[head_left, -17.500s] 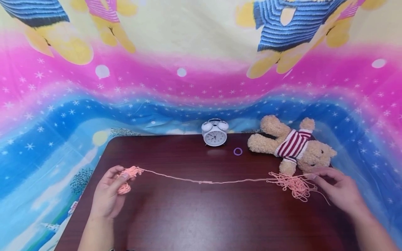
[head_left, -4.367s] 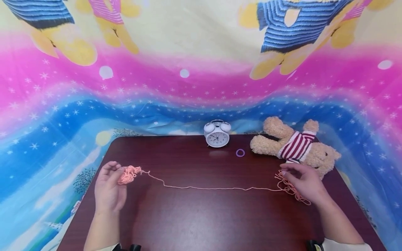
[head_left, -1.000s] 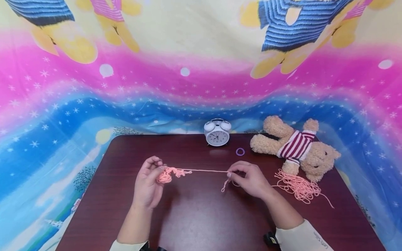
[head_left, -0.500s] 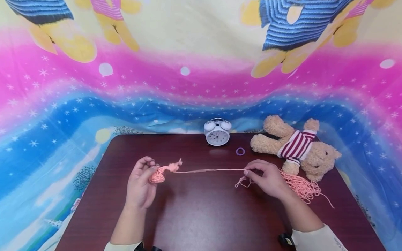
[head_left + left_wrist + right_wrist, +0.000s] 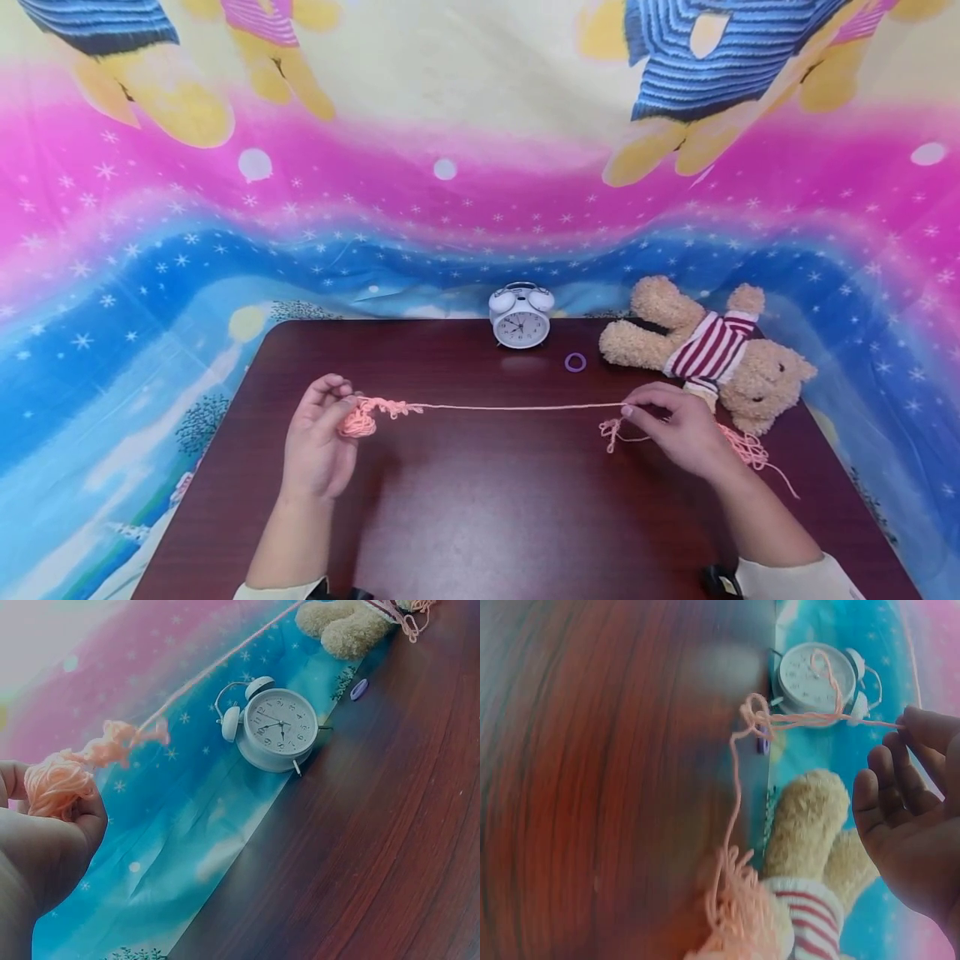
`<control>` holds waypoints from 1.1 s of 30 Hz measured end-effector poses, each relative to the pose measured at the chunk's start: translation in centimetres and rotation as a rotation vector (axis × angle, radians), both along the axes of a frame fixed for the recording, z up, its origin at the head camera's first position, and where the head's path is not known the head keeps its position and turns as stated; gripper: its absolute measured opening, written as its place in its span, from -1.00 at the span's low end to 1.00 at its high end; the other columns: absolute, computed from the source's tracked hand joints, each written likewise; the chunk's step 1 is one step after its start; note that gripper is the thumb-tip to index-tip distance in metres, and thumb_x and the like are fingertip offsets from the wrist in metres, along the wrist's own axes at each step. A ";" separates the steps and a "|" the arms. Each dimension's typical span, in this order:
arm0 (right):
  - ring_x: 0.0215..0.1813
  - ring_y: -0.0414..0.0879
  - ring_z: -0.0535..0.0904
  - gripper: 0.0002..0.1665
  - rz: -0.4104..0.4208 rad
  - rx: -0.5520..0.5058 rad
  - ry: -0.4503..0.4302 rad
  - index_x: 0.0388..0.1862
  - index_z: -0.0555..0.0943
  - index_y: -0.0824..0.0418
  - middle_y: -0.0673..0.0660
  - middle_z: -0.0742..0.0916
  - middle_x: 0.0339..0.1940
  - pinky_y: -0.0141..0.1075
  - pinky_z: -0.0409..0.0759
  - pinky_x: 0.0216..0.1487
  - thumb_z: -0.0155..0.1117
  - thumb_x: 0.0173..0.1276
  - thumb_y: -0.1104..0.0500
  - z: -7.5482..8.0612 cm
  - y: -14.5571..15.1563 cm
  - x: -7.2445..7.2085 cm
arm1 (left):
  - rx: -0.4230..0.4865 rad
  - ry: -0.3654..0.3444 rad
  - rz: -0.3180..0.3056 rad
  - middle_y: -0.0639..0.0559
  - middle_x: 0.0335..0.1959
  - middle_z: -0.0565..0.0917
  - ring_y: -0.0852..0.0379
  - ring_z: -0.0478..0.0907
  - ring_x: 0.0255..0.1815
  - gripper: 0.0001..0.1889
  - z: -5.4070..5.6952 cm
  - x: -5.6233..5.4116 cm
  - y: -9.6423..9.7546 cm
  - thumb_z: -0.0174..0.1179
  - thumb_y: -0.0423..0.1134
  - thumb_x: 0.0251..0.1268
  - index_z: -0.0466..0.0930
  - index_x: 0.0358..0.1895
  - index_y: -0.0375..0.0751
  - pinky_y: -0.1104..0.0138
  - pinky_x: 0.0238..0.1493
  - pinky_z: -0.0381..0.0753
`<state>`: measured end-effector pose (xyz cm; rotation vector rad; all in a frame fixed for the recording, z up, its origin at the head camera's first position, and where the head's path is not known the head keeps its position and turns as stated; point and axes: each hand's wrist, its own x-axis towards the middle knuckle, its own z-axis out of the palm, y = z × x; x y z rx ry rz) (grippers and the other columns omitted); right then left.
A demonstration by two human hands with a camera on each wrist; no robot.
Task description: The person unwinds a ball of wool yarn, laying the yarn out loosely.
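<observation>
My left hand holds a small bundle of peach yarn between thumb and fingers, raised at the left. From the bundle's ragged right end a single strand runs nearly straight across to my right hand. Thumb and index finger there pinch the strand; the other fingers curve loosely, as the right wrist view shows. Below that pinch hang twisted yarn loops. A length trails from them down to a loose yarn pile by the teddy bear, partly hidden behind my right wrist in the head view.
A white twin-bell alarm clock stands at the table's back edge. Right of it lies a purple ring. The teddy bear in a striped shirt lies at the back right. A printed cloth hangs behind the dark wooden table.
Over the last second my hands have drawn apart, left hand leftward and right hand rightward, and the strand between them has lengthened. Earlier, my right hand was at the yarn pile.
</observation>
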<state>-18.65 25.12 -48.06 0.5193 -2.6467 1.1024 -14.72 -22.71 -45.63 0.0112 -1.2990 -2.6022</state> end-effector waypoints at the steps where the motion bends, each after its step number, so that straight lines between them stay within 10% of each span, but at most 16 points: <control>1: -0.01 -0.26 0.67 -0.92 -0.007 0.001 -0.003 -0.16 0.80 -0.03 -0.12 0.79 -0.13 -0.54 0.55 -0.01 0.47 0.40 0.15 0.0 0.4 0.1 | 0.001 0.001 0.002 0.02 -0.11 0.47 0.12 0.48 -0.04 -0.74 0.0 0.0 -0.1 -0.01 -0.64 0.48 0.45 0.01 -0.22 0.49 -0.15 0.67; 19: -0.20 -0.42 0.62 -0.82 -0.163 0.095 -0.130 -0.03 0.77 -0.04 0.08 0.76 0.05 -0.38 0.60 -0.22 0.39 0.49 -0.02 0.7 6.7 2.2 | -0.005 -0.015 0.051 0.02 -0.12 0.47 0.13 0.54 -0.09 -0.76 0.2 0.3 -2.2 0.00 -0.63 0.50 0.44 0.03 -0.23 0.47 -0.20 0.69; 21: 0.01 -0.50 0.51 -0.86 -0.187 0.132 -0.087 -0.06 0.79 -0.08 0.04 0.78 0.02 -0.43 0.55 -0.08 0.42 0.46 -0.01 0.7 7.5 2.3 | -0.009 -0.006 0.050 0.02 -0.12 0.47 0.14 0.54 -0.09 -0.75 0.2 0.3 -2.5 0.00 -0.63 0.50 0.45 0.02 -0.22 0.48 -0.20 0.69; 29: 0.12 0.05 0.62 -0.77 -0.230 0.160 -0.093 -0.03 0.80 0.03 0.24 0.75 0.16 -0.55 0.45 -0.09 0.43 0.45 -0.02 1.0 10.5 2.8 | -0.010 0.007 0.059 0.00 -0.12 0.47 0.15 0.55 -0.12 -0.77 0.4 0.4 -3.8 -0.01 -0.63 0.51 0.45 0.01 -0.25 0.48 -0.23 0.69; 33: 0.09 -0.37 0.53 -0.75 -0.242 0.155 -0.086 0.01 0.78 0.06 0.25 0.75 0.14 -0.50 0.41 -0.07 0.44 0.44 0.00 0.9 12.2 3.0 | 0.015 0.029 0.062 0.00 -0.14 0.49 0.16 0.58 -0.15 -0.75 0.4 0.5 -4.6 -0.02 -0.65 0.50 0.46 0.00 -0.25 0.47 -0.26 0.70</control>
